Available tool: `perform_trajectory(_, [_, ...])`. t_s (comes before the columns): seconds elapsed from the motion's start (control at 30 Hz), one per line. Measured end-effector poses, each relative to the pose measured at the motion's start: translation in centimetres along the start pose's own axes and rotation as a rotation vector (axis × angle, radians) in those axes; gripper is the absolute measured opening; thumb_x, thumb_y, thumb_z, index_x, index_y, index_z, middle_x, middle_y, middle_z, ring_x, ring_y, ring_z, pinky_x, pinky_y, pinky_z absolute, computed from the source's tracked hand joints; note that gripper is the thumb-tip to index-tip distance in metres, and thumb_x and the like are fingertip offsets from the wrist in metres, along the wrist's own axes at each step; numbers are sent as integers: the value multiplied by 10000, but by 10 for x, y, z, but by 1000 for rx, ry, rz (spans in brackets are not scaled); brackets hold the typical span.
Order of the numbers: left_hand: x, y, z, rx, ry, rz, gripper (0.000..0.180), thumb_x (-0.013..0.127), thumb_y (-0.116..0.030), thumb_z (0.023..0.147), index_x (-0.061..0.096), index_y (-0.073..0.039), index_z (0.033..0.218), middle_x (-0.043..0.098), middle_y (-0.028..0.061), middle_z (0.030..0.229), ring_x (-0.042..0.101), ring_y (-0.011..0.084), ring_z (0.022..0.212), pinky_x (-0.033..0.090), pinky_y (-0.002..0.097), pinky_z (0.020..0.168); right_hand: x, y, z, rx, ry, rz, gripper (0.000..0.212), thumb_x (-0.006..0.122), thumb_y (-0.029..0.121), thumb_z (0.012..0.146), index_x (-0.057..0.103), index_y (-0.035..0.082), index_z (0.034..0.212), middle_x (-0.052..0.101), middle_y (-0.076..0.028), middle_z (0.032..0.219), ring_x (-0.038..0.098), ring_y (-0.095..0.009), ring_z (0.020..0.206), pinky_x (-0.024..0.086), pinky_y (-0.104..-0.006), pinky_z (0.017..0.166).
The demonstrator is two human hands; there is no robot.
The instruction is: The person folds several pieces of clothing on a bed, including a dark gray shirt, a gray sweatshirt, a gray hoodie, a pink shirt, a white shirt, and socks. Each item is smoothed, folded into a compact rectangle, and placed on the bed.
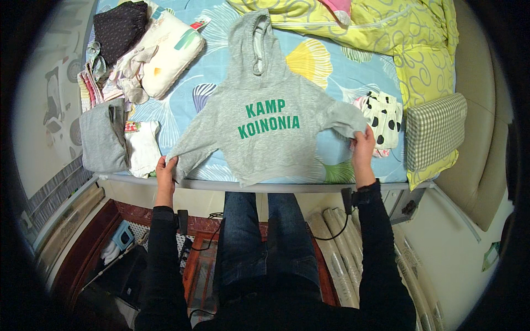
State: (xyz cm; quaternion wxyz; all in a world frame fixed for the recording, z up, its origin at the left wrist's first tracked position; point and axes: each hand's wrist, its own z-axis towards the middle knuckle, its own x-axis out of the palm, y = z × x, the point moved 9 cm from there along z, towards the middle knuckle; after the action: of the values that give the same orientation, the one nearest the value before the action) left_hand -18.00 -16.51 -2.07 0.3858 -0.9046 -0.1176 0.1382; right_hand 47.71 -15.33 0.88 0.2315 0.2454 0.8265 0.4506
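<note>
A grey hoodie (270, 151) with green lettering across its chest lies spread out face up on the blue patterned bed sheet (179, 107). Its hood points away from me, and both sleeves reach out to the sides. My left hand (167, 168) pinches the cuff of the left-side sleeve near the bed's front edge. At the other side, my right hand (362, 144) grips the opposite cuff. Just beyond my right hand sits a folded white garment with black spots (383, 118). Close to my left hand lies a small white garment (143, 148).
Folded grey clothing (104, 138), a cream pillow (172, 58) and a dark dotted garment (120, 30) crowd the left side. A yellow patterned quilt (425, 60) and a checked pillow (436, 132) occupy the right. Long plastic-wrapped rolls (337, 256) stand below the bed's edge.
</note>
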Motion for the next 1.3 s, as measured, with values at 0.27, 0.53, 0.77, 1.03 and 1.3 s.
perform_trajectory(0.27, [41, -52, -27, 96, 3, -127, 140, 651, -68, 815, 571, -48, 929, 618, 21, 855, 556, 99, 752, 445, 232, 706, 195, 22, -143, -571, 931, -421, 515, 592, -37, 728, 498, 38, 1230, 512, -122, 1093, 513, -248, 980, 411, -325, 887])
perform_trajectory(0.53, [207, -59, -69, 197, 413, 133, 226, 613, -146, 858, 551, -53, 1054, 560, 45, 1036, 545, 141, 889, 455, 265, 742, 124, -64, -102, -367, 772, -665, 326, 607, -12, 710, 558, 47, 1026, 504, -142, 1010, 512, -300, 960, 430, -364, 829])
perform_trajectory(0.77, [238, 5, -96, 847, 726, 1191, 352, 639, -59, 704, 580, -77, 1051, 506, 121, 1136, 484, 329, 1037, 405, 407, 877, 68, -110, -66, -389, 578, -858, 240, 642, 10, 716, 553, 56, 933, 514, -100, 931, 523, -224, 853, 452, -321, 723])
perform_trajectory(1.03, [212, 62, -101, 1190, 794, 1593, 425, 489, -181, 835, 499, -173, 1260, 421, 64, 1366, 286, 289, 1332, 193, 450, 1110, 73, -145, -72, -41, 855, -820, 249, 617, 57, 779, 618, 79, 1027, 633, -56, 961, 492, -141, 687, 443, -287, 674])
perform_trajectory(1.3, [180, 66, -104, 626, 1226, 1110, 376, 629, -75, 748, 616, -105, 1123, 580, 46, 1215, 448, 266, 1222, 299, 433, 1059, 36, -108, -120, 581, 1161, -703, 291, 574, 85, 816, 642, 61, 1097, 650, -56, 1053, 603, -153, 897, 518, -312, 708])
